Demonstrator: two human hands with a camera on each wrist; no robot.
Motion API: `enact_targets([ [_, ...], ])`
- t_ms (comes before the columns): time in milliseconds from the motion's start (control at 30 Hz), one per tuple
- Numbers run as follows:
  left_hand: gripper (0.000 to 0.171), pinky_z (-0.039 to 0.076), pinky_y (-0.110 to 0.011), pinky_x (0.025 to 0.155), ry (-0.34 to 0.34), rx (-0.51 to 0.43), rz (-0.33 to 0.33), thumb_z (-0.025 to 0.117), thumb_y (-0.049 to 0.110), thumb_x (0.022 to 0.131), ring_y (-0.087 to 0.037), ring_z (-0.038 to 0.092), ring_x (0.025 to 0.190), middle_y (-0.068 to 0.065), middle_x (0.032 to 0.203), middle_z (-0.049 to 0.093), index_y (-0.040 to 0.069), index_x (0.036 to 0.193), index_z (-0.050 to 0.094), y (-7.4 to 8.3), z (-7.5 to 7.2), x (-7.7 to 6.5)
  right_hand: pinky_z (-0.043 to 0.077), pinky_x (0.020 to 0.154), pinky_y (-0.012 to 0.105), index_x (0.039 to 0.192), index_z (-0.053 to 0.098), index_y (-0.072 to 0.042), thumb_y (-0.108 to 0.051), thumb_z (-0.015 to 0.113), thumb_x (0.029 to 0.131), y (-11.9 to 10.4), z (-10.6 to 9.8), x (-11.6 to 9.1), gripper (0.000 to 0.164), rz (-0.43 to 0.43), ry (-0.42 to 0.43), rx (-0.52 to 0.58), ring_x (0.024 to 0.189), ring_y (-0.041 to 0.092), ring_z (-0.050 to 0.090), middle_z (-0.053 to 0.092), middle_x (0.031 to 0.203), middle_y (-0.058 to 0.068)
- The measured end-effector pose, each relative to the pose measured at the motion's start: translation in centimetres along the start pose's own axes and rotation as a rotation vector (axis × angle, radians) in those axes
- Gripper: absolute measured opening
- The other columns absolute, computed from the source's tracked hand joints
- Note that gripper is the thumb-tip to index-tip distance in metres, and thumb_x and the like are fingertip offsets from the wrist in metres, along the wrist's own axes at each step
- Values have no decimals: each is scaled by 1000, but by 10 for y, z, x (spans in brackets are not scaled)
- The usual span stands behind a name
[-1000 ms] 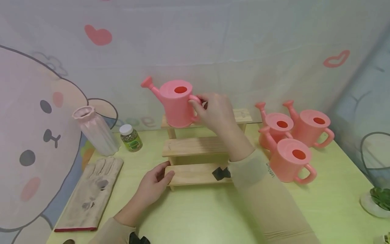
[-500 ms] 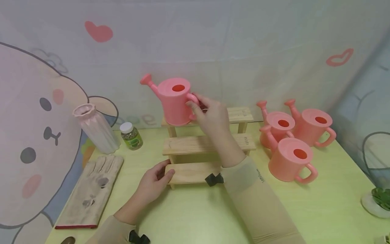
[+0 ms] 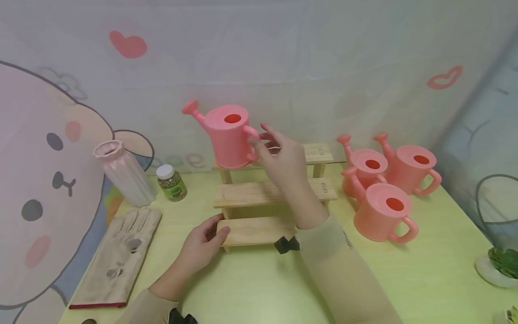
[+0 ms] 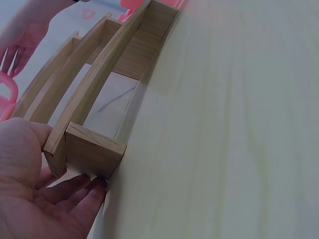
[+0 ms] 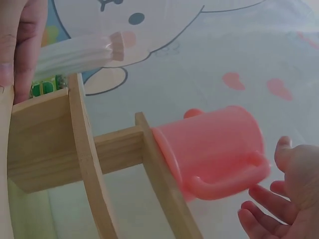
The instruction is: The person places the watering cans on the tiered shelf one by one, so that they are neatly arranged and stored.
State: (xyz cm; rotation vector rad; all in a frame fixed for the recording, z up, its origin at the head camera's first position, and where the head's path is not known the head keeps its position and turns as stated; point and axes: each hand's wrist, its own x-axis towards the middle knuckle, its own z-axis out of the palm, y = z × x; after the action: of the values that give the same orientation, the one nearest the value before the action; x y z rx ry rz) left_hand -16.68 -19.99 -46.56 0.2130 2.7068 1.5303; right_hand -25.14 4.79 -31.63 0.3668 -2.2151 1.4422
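Note:
A pink watering can (image 3: 228,141) stands upright on the left end of the top step of a three-step wooden shelf (image 3: 252,231), spout pointing left. My right hand (image 3: 286,162) is beside its handle; in the right wrist view the right hand (image 5: 294,199) has loose, spread fingers apart from the handle of the watering can (image 5: 214,149). With thumb on top and fingers at the end support, my left hand (image 3: 202,243) holds the left end of the lowest step. The left wrist view shows the left hand (image 4: 35,189) around that corner of the shelf (image 4: 94,144).
Three more pink watering cans (image 3: 382,211) stand right of the shelf. To the left are a ribbed vase (image 3: 129,177), a white-lidded jar (image 3: 173,186) and a pair of gloves (image 3: 117,261). A potted succulent (image 3: 499,270) sits at the right edge. A printed cloth (image 3: 259,54) hangs behind.
My right hand has let go of the watering can's handle and its fingers have spread. The watering can rests on the top step. My left hand keeps its hold on the shelf.

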Motion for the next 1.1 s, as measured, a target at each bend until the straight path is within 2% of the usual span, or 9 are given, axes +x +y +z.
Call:
enact_targets([
  [67, 54, 55, -43, 106, 4, 15, -5, 67, 46, 98, -24, 65, 128, -8, 142, 65, 18, 144, 58, 0, 0, 0, 62, 89, 28, 144, 61, -24, -60, 66, 94, 0, -10, -7, 61, -15, 25, 7, 99, 12, 75, 76, 121, -3],
  [200, 55, 54, -45, 107, 14, 41, -13, 66, 46, 99, -25, 64, 129, -9, 142, 65, 17, 145, 57, 0, -2, -2, 61, 93, 28, 140, 63, -19, -46, 68, 97, 1, -39, -25, 51, -119, 119, 14, 101, 13, 75, 77, 119, -1],
  [400, 56, 54, -44, 107, 15, 44, -19, 65, 46, 99, -26, 64, 129, -10, 143, 64, 16, 146, 56, 3, -5, -6, 56, 95, 17, 134, 68, -23, -29, 71, 97, 9, -97, -62, 37, -188, 313, -89, 101, 15, 76, 77, 119, -4],
  [467, 57, 54, -44, 106, 9, 35, -18, 65, 46, 99, -26, 65, 129, -10, 142, 64, 16, 146, 56, 3, -4, -5, 54, 96, 14, 131, 71, -19, -22, 72, 96, 17, -116, -73, 35, -220, 375, -128, 101, 17, 75, 77, 119, -1],
  [600, 58, 54, -44, 106, -7, 16, -9, 65, 46, 99, -27, 65, 128, -11, 142, 65, 14, 146, 56, 3, -1, -2, 50, 99, 9, 127, 73, -13, -17, 73, 93, 42, -153, -94, 34, -233, 464, -233, 109, 2, 71, 76, 121, 7],
  [700, 59, 54, -44, 107, -19, 2, -8, 66, 45, 99, -27, 64, 130, -11, 143, 63, 13, 147, 55, 2, 1, -1, 45, 100, 4, 131, 71, -18, -18, 74, 93, 62, -177, -113, 38, -141, 463, -310, 114, -14, 61, 74, 125, 7],
  [900, 57, 53, -44, 107, -11, -6, -18, 67, 43, 99, -28, 63, 130, -12, 143, 63, 13, 146, 56, 2, 3, 0, 37, 92, -6, 138, 65, -33, -31, 75, 93, 92, -208, -159, 46, 153, 361, -433, 110, -31, 48, 70, 134, 3],
  [967, 57, 53, -44, 107, -12, -10, -16, 66, 43, 99, -28, 63, 131, -12, 144, 63, 13, 147, 55, 2, 2, 0, 34, 89, -8, 140, 63, -33, -36, 75, 93, 101, -214, -171, 48, 233, 319, -469, 105, -36, 44, 70, 136, 4],
  [1100, 58, 53, -44, 108, -14, -18, -15, 66, 43, 99, -28, 62, 132, -13, 145, 62, 12, 147, 55, 3, 2, -1, 33, 84, -10, 142, 62, -24, -42, 74, 93, 113, -224, -186, 54, 335, 240, -509, 98, -39, 41, 70, 134, 8],
])
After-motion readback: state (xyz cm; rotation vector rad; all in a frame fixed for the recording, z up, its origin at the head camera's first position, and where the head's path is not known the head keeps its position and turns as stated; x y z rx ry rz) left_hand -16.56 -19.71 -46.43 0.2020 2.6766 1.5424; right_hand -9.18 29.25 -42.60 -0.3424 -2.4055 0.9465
